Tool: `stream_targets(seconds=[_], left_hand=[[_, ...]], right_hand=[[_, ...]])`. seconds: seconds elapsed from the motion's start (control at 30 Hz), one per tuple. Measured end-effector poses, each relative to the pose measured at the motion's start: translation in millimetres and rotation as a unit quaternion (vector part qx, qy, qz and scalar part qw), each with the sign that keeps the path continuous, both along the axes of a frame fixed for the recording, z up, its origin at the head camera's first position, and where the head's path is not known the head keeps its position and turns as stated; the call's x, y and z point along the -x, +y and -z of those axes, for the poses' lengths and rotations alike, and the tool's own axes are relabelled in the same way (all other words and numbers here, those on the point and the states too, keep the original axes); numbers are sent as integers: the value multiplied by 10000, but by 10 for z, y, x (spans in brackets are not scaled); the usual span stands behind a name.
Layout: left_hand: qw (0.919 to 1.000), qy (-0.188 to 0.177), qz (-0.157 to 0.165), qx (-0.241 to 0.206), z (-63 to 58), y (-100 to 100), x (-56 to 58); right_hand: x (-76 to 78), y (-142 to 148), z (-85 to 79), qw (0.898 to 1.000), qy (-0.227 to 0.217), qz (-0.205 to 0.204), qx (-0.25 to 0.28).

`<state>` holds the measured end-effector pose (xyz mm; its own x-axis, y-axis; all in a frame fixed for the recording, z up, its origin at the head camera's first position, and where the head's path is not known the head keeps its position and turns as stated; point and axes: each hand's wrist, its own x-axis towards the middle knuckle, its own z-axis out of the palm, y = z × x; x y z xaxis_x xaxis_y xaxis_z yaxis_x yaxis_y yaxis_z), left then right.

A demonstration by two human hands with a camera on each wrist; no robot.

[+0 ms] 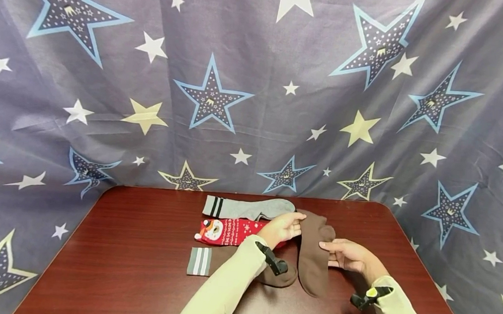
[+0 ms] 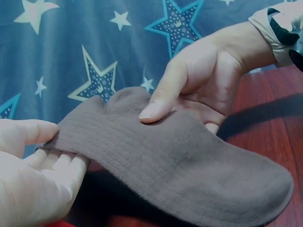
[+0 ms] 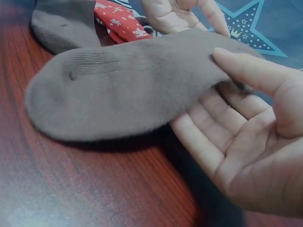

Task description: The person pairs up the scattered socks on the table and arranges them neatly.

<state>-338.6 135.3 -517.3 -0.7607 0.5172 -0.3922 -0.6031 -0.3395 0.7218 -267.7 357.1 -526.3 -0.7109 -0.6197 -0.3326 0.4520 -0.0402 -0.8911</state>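
Observation:
A brown sock point(image 1: 313, 252) is held up off the table between both hands, its rounded toe hanging toward the near side. My left hand point(image 1: 282, 228) pinches its upper end between thumb and fingers; the left wrist view shows the ribbed fabric point(image 2: 109, 142) there. Partway along the sock, my right hand point(image 1: 350, 256) grips its edge, thumb on top and fingers beneath, as the right wrist view shows. Left of it, another brown sock point(image 1: 199, 261) with a grey and white striped cuff lies flat, partly hidden by my left forearm.
Beyond that lie a red patterned sock point(image 1: 236, 231) with an animal face and, farthest back, a grey sock point(image 1: 242, 209) with black stripes. All rest on a dark red wooden table point(image 1: 134, 266). A star-print curtain point(image 1: 258, 78) hangs behind the table's far edge.

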Motion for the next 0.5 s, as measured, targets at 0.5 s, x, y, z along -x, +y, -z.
stream_targets(seconds=[0.5], left_hand=[[9989, 117, -179, -416, -245, -110, 137]], right_hand=[[-19, -79, -74, 9991, 342, -93, 230]])
